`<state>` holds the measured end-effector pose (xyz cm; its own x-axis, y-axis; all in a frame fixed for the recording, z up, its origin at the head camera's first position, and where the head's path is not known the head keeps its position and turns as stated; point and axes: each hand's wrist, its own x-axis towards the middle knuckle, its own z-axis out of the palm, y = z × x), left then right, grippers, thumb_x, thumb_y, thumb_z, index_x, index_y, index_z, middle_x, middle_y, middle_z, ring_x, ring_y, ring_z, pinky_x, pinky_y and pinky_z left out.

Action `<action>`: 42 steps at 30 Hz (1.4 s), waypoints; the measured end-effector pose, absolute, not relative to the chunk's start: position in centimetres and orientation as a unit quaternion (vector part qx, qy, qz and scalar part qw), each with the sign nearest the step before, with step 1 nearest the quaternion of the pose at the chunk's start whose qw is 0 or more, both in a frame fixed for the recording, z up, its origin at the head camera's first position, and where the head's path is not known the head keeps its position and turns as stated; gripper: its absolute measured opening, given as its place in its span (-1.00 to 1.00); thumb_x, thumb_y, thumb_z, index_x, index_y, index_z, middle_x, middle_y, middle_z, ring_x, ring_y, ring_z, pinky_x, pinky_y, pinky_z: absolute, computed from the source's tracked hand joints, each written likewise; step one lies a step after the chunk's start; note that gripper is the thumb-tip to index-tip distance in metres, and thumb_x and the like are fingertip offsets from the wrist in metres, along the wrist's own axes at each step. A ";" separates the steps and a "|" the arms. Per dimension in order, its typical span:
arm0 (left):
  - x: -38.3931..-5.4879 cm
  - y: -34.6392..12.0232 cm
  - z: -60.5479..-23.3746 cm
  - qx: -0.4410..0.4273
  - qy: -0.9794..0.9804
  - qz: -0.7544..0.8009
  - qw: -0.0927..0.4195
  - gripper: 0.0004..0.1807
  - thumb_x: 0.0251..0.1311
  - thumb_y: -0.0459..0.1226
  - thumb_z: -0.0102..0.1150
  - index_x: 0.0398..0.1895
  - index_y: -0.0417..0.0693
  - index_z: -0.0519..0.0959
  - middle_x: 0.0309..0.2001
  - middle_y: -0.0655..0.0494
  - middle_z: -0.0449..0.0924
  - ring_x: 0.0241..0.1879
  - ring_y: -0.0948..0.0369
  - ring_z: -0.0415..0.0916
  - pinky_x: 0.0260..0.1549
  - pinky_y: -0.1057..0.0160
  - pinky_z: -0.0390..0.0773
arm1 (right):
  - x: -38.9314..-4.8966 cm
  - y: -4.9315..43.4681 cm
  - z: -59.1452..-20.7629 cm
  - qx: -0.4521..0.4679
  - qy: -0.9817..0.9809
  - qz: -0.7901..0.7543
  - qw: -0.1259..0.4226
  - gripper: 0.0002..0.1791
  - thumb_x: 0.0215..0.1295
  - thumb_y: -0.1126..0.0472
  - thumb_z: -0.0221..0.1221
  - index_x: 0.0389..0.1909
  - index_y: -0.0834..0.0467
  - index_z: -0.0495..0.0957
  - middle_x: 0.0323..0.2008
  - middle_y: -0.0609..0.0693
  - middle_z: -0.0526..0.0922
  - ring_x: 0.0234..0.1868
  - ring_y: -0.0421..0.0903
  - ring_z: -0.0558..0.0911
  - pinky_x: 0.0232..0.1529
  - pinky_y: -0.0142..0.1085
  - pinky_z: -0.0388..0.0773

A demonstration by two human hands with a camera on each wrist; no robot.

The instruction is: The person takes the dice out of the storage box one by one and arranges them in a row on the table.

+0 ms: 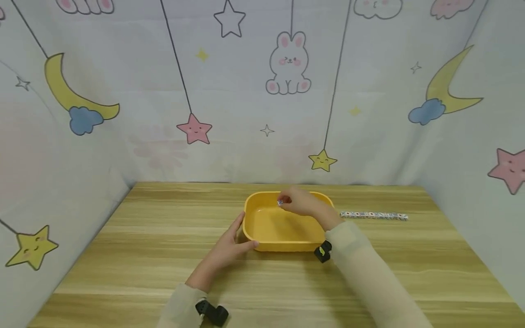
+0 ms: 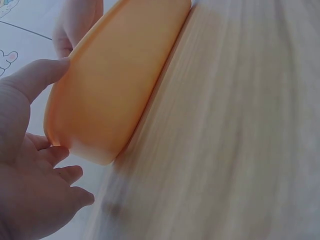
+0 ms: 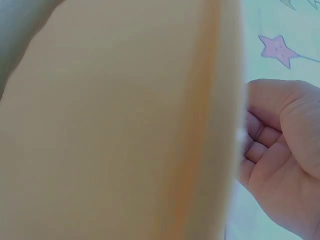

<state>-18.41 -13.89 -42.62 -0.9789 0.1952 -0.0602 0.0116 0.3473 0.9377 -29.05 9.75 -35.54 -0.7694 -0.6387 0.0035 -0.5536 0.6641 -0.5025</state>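
Observation:
A yellow rectangular plastic basin [image 1: 287, 246] with rounded corners stands on the table. My left hand [image 1: 227, 249] holds its near left corner, thumb at the front rim and fingers along the left side; the left wrist view shows the thumb [image 2: 42, 75] against the rim. Over the basin, my right hand [image 1: 302, 201] pinches a small white die [image 1: 280, 202] with dark pips between thumb and finger. In the right wrist view the basin wall [image 3: 110, 120] hides those fingertips and the die. A straight row of dice [image 1: 374, 215] lies right of the basin.
The wood-grain table [image 1: 164, 228] reaches back to a pale curtain [image 1: 246, 91] printed with stars, moons and rabbits, which also hangs on both sides. Each wrist carries a small black camera, the right one [image 1: 323, 251] near the basin's front right corner.

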 end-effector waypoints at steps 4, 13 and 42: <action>-18.4 -14.1 -42.7 0.066 0.816 0.569 0.080 0.06 0.11 -0.14 0.38 0.55 0.02 -0.10 0.54 0.02 -0.13 0.51 -0.04 -0.27 0.40 -0.22 -0.19 | -28.7 11.7 -35.0 -0.316 0.911 -0.250 0.083 -0.74 0.33 0.30 0.14 -0.06 0.37 0.60 -0.22 0.11 0.67 -0.21 -0.05 0.60 -0.09 -0.16 0.59; -18.4 -14.4 -42.7 0.066 0.813 0.574 0.079 0.07 0.10 -0.12 0.39 0.56 0.06 -0.11 0.54 0.00 -0.13 0.51 -0.03 -0.26 0.40 -0.21 -0.21 | -28.5 17.8 -34.1 -0.288 0.918 -0.268 0.051 -0.72 0.33 0.35 0.12 -0.02 0.44 0.56 -0.22 0.18 0.65 -0.23 0.00 0.58 -0.14 -0.12 0.59; -18.5 -13.9 -42.9 0.063 0.814 0.572 0.084 0.06 0.11 -0.13 0.38 0.55 0.06 -0.10 0.54 0.04 -0.14 0.51 -0.03 -0.29 0.39 -0.22 -0.19 | -25.0 35.6 -35.1 -0.168 0.965 -0.201 -0.005 -0.65 0.32 0.33 0.15 -0.01 0.53 0.51 -0.22 0.33 0.64 -0.19 0.23 0.62 -0.24 -0.01 0.60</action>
